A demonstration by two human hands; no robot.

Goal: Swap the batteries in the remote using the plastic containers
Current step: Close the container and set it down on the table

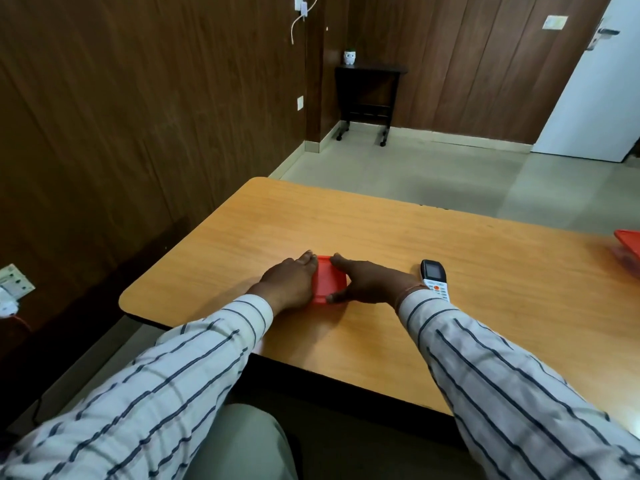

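Remote (435,279) lies just behind right hand (367,282), touching the wrist. Both hands clasp red container (328,280); left hand (291,282) opposite. Second red container (629,242) well right.

Both arms come in wearing long shirt sleeves, pale cream-white cloth crossed by thin dark navy stripes that run along the forearms, with fainter lines between them. Just behind the left hand (289,284) the cuff (254,311) sits buttoned-looking and snug, its stripes wrapping round the wrist; behind the right hand (372,282) a thin reddish-orange thread band (408,292) circles the wrist at the edge of that cuff. Below the arms there's a glimpse of light grey-beige trousers (242,445) over one knee.
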